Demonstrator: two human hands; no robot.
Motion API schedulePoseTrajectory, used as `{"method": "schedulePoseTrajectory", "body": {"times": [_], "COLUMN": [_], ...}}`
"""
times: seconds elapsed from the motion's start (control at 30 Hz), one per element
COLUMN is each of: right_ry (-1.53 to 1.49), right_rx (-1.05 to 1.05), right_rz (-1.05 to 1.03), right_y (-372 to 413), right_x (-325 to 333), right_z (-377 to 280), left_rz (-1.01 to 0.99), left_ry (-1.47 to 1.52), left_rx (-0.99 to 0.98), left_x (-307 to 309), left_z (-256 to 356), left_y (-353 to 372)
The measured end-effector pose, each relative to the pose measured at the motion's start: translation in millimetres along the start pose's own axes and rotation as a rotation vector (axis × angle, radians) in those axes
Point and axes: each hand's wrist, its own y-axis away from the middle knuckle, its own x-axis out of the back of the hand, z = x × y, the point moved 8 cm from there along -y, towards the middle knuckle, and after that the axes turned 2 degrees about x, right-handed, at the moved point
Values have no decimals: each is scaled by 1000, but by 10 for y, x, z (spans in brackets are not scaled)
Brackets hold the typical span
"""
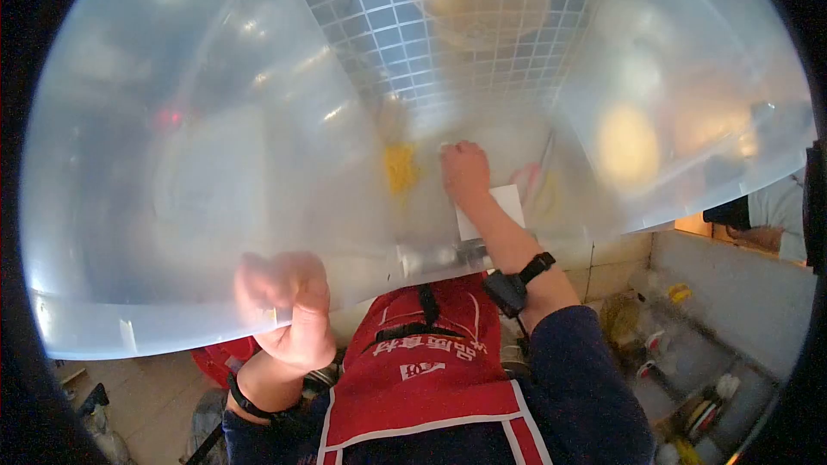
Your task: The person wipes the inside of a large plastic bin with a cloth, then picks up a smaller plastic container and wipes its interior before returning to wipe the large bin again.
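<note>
A large translucent plastic container (284, 155) fills most of the view. My left hand (293, 301) is closed on its near rim, the fingers blurred behind the plastic. Near the middle, my right hand (465, 170) is closed, with fingers curled down against a pale surface; what they hold, if anything, is hidden. Beside my right forearm lies a white rectangular piece (506, 205). A yellow patch (401, 168) shows left of my right hand, and a blurred pink item (527, 179) shows to its right.
A white wire grid (396, 17) shows at the top. Grey-walled compartments with assorted items (689, 379) stand at the lower right. At the right edge, part of a person (771, 215) is visible. A red item (220, 362) lies below my left hand.
</note>
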Motion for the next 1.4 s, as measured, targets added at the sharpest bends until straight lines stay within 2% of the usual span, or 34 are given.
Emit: {"method": "schedulePoseTrajectory", "body": {"times": [0.07,0.2,0.27,0.3,0.37,0.47,0.53,0.6,0.67,0.77,0.8,0.87,0.9,0.97,1.0,1.07,1.1,1.17,1.2,1.27,1.3,1.37,1.4], "right_ry": [-142,0,-135,-136,-200,-217,-233,-243,-134,-215,-216,28,30,14,17,139,142,-119,-122,-71,-78,-140,-135], "right_rx": [209,82,-79,-84,179,184,207,227,550,634,635,471,470,330,331,448,456,555,557,545,539,273,267], "right_rz": [-297,-312,87,82,-189,-237,-304,-370,-560,-469,-464,-381,-378,-336,-333,-657,-654,-641,-638,-477,-479,-257,-238], "right_y": [180,175,230,282,421,553,573,755,1161,1317,1233,887,809,676,675,854,971,1255,1246,1127,1085,733,630], "right_x": [-140,97,363,314,35,21,319,443,355,278,219,67,8,-54,13,10,71,215,143,-35,-156,-185,-143], "right_z": [-354,-359,-171,-201,-496,-492,-527,-543,-768,-903,-943,-880,-879,-758,-767,-824,-807,-899,-924,-1013,-1089,-983,-954], "left_rz": [0,17,39,46,56,28,55,46,40,58,58,53,62,70,77,88,89,92,67,38,69,85,72], "left_ry": [48,-18,-62,-8,47,60,-73,-22,27,-97,-61,-24,10,49,88,134,96,55,47,37,-8,-48,-31], "left_rx": [13,18,59,60,69,46,26,45,53,24,38,56,10,-40,-23,-15,-32,-52,-11,31,35,16,7], "left_x": [-14,-30,-48,-50,-45,-34,-6,-28,-23,22,8,-3,4,4,7,17,16,27,8,-22,-9,-20,2], "left_z": [-9,28,20,12,-6,-17,-6,10,-6,-13,-19,-36,-28,-11,-23,-38,-36,-7,-17,-41,-33,-31,-48], "left_y": [-6,-25,-14,-12,2,11,28,21,21,50,46,51,35,26,24,27,31,28,25,20,30,27,22]}}
